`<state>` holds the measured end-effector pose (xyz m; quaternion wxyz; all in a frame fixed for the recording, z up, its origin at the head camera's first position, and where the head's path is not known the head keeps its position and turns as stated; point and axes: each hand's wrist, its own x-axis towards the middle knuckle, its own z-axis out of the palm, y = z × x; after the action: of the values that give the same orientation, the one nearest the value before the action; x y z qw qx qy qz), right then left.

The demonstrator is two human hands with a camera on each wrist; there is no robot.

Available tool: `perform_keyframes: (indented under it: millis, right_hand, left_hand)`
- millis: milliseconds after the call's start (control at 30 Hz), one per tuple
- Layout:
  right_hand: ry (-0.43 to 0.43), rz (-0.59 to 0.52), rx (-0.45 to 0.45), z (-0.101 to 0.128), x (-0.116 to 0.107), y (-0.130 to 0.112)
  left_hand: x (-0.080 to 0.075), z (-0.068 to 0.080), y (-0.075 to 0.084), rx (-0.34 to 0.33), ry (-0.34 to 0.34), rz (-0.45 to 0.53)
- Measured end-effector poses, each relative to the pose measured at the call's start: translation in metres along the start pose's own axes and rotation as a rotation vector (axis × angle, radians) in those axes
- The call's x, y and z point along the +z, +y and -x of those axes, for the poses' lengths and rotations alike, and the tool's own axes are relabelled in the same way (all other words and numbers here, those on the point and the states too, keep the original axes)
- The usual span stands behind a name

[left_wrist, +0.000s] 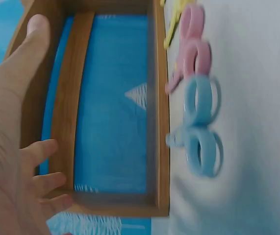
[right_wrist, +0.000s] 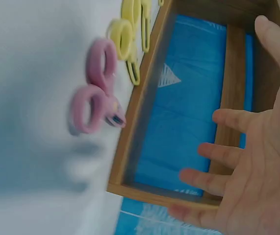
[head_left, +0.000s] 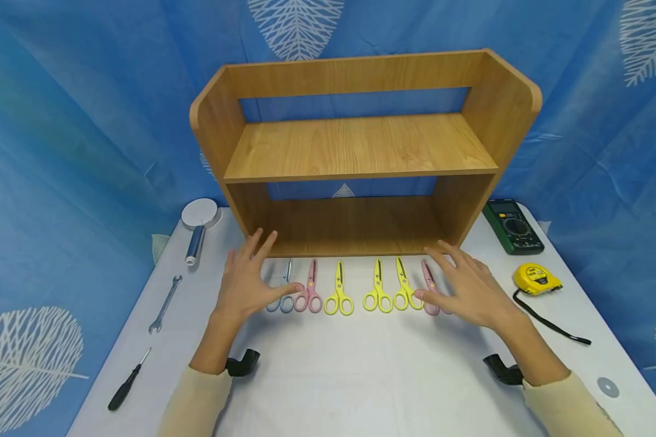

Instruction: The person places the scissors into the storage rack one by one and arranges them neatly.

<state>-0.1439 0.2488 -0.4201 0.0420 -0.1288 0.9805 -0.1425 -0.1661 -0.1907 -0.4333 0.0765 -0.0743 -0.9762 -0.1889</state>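
Both hands hover with fingers spread before a wooden two-tier shelf (head_left: 361, 142), holding nothing. My left hand (head_left: 243, 285) is near its lower left corner, thumb over the light blue scissors (head_left: 288, 270). A pink pair (head_left: 310, 282) and a yellow pair (head_left: 339, 280) lie beside those. On the other side my right hand (head_left: 467, 291) partly covers pink scissors (head_left: 429, 276), next to two yellow pairs (head_left: 378, 280). All the scissors lie in a row, blades toward the shelf. In the wrist views, the left thumb (left_wrist: 29, 54) and right fingers (right_wrist: 218, 181) overlap the shelf.
Along the left lie a round white-headed device with a blue handle (head_left: 195, 243), a wrench (head_left: 166, 304) and a screwdriver (head_left: 126, 385). On the right are a green multimeter (head_left: 514, 227), a yellow tape measure (head_left: 536, 279) with a black strap, and a grey washer (head_left: 608, 387).
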Motion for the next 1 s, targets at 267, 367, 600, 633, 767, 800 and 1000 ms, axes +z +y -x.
perform_keyframes:
  millis: [267, 367, 600, 633, 767, 800, 1000]
  right_hand:
    - [-0.040, -0.247, 0.066, 0.019, 0.013, 0.014]
    - [-0.045, -0.286, 0.079, 0.021, 0.018, 0.021]
    - [-0.113, -0.296, 0.139, 0.028, 0.031, 0.036]
    - [-0.124, -0.293, 0.141, 0.028, 0.033, 0.037]
    - [-0.131, -0.276, 0.139, 0.027, 0.039, 0.037]
    - [-0.125, -0.274, 0.137, 0.026, 0.039, 0.037]
    - [-0.092, -0.289, 0.169, 0.020, 0.035, 0.034]
  left_hand:
    - [-0.011, -0.004, -0.031, -0.081, 0.277, 0.293]
    - [-0.010, -0.008, -0.040, -0.129, 0.353, 0.428]
    - [-0.004, -0.020, -0.053, -0.237, 0.352, 0.706]
    - [-0.004, -0.022, -0.053, -0.250, 0.348, 0.715]
    - [-0.005, -0.028, -0.054, -0.287, 0.339, 0.710]
    - [-0.005, -0.030, -0.055, -0.292, 0.338, 0.704]
    - [-0.013, -0.039, -0.058, -0.320, 0.263, 0.775]
